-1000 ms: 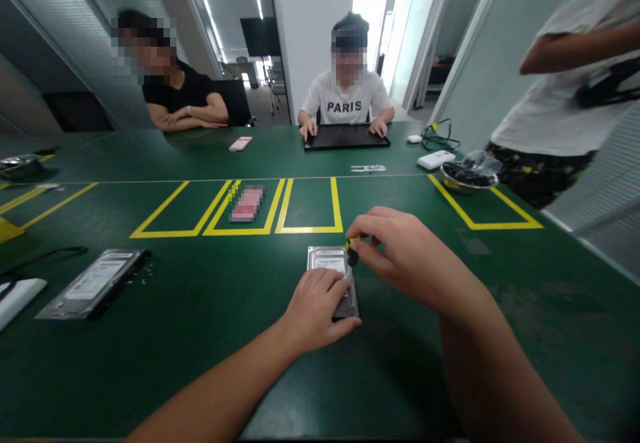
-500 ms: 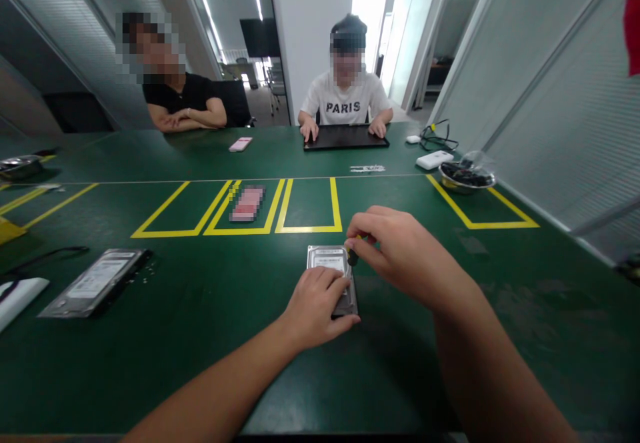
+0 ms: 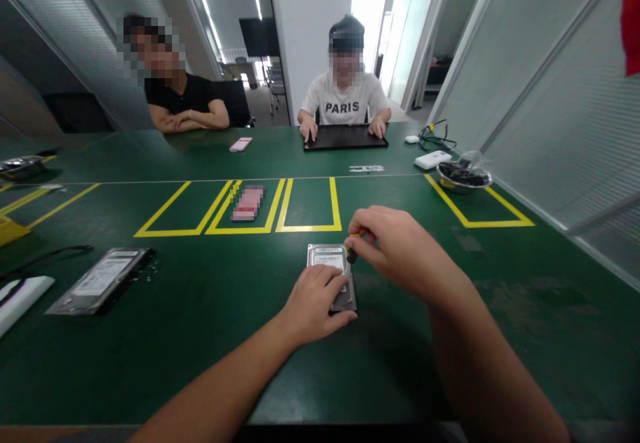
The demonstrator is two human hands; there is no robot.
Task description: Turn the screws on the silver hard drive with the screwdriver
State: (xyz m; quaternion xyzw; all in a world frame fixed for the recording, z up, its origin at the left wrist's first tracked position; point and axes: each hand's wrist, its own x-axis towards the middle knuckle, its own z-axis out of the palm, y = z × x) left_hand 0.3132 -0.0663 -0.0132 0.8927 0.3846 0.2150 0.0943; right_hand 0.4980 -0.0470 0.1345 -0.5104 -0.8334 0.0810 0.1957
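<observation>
- Drive: flat on the table, partly under the left hand.
- Left hand: across the drive, thumb spread from the fingers.
- Right hand: fingers clamped on the tool at the drive's far right corner.
- Bowl: beyond the drive, rightward.

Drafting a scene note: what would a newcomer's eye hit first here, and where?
First, near centre: the left hand rests on a silver rectangular metal hard drive while the right hand grips a small yellow-and-black tool near the drive's upper right corner. Next, bright yellow tape outlines on the dark-green tabletop beyond, one framing a pixelated pink rectangular object. Then, at left, a second silver hard drive beside tiny pale bits.
</observation>
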